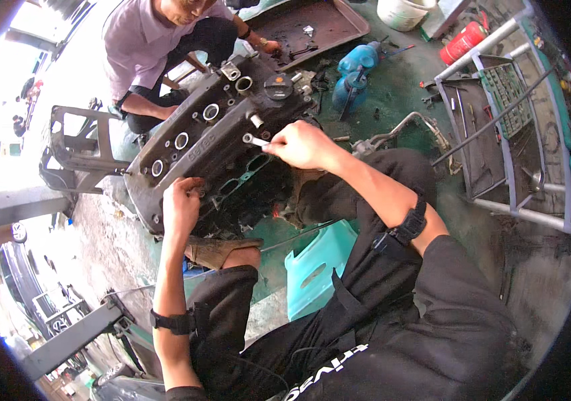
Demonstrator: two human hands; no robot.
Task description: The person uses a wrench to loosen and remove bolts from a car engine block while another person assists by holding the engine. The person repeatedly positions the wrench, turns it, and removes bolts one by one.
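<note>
A dark engine (195, 157) with a valve cover and several round plug holes stands in front of me. Pinched in my right hand (302, 146) is a silver wrench (254, 141), its ring end over the near side of the engine by the cover's edge. My left hand (182, 204) rests at the near left edge of the engine, fingers curled together; what they hold, if anything, is hidden. Between my hands, lower on the engine's side, a row of ports with a green gasket (244, 175) shows. A black oil filler cap (278, 87) sits at the cover's right end.
Across the engine a co-worker (139, 47) crouches, one hand by a brown metal tray (339, 20). Blue bottles (351, 90), a white bucket (402, 13) and a red fire extinguisher (464, 44) stand right. A tool rack (476, 127) is far right; a turquoise stool (312, 267) lies below me.
</note>
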